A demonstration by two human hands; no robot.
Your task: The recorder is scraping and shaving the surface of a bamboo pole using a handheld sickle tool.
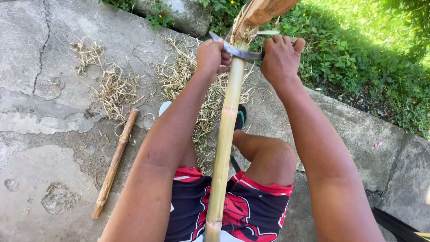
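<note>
A long pale-green bamboo pole point(225, 134) runs from my lap up and away, its far end brown and frayed. A grey metal blade point(239, 52) lies across the pole near that end. My left hand point(210, 56) grips the blade's left end. My right hand point(281, 58) grips its right end, on the other side of the pole. Both fists are closed, and the blade's handle is hidden inside my right hand.
Curled bamboo shavings point(179, 74) litter the cracked concrete point(40, 134) ahead. A shorter brown bamboo stick point(115, 163) lies on the ground to the left. Green weeds point(358, 58) border the concrete on the right. My knees and patterned shorts point(244, 206) sit under the pole.
</note>
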